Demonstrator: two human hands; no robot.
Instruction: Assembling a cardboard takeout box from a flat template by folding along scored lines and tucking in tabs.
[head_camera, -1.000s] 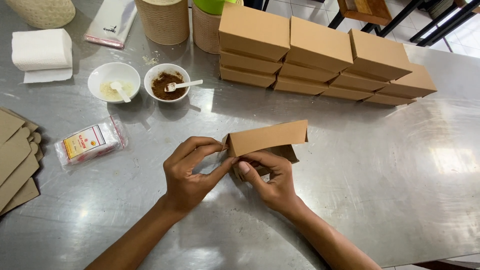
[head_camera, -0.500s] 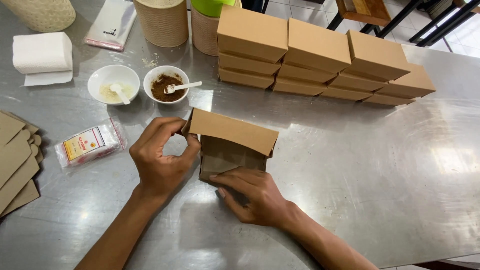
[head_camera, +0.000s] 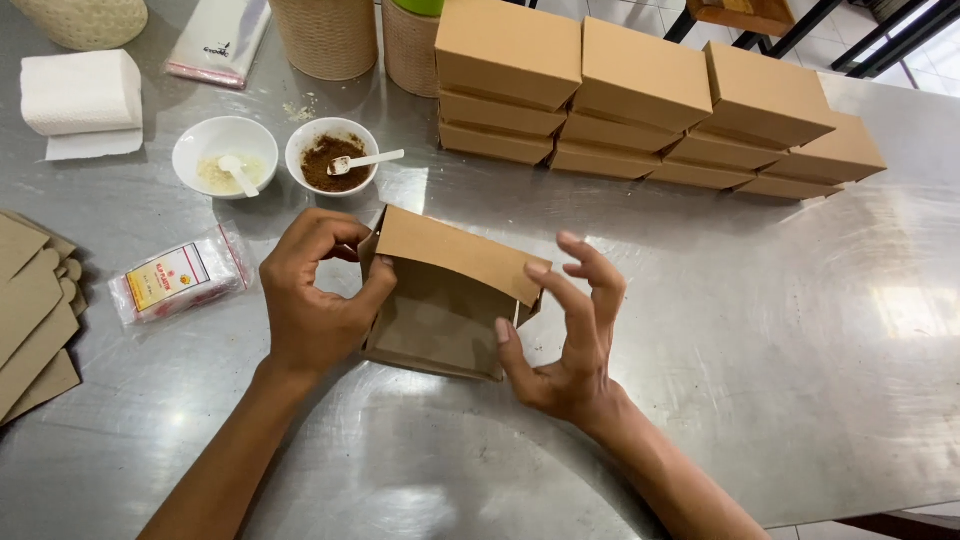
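I saw the half-folded brown cardboard box lying on the steel counter, just in front of the bowl of brown powder. The left hand pinched the box's left wall between thumb and curled fingers. The right hand had its fingers spread, only the thumb and fingertips touching the right corner. In my judgement, the folding goes well if the left side is held firm while the right flap is pressed along its crease.
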